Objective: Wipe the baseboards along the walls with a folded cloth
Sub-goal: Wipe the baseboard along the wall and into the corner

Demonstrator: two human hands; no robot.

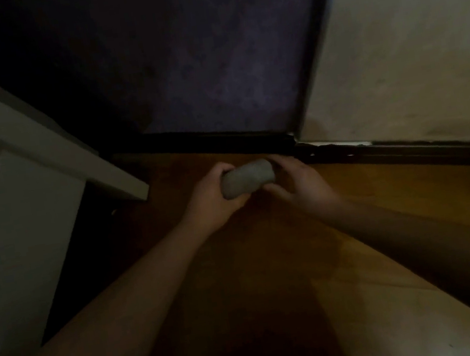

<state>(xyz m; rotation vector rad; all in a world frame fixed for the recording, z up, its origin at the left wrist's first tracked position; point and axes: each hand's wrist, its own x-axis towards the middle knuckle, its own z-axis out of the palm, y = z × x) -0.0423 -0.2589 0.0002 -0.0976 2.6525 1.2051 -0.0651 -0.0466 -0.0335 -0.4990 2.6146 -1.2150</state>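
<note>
- Head view, dim light: both forearms reach up from the bottom of the frame and meet at its centre.
- Cloth (247,178): grey, rolled or folded into a short bundle, held above the wooden floor (357,220) at the centre of the frame, just short of the room corner.
- Left hand (215,195): grip curled round the left end of the cloth, fingers wrapped over its top.
- Right hand (297,178): grip curled at the right end of the cloth; the fingertips lie in shadow.
- Baseboard (408,152): dark strip, running from centre to right edge beneath the pale wall (408,58); a second run passes beneath the dark purple wall (208,59) at upper centre. The cloth does not touch either run.
- Pale furniture (15,197): fills the left of the frame; its corner ends just left of the left hand.
</note>
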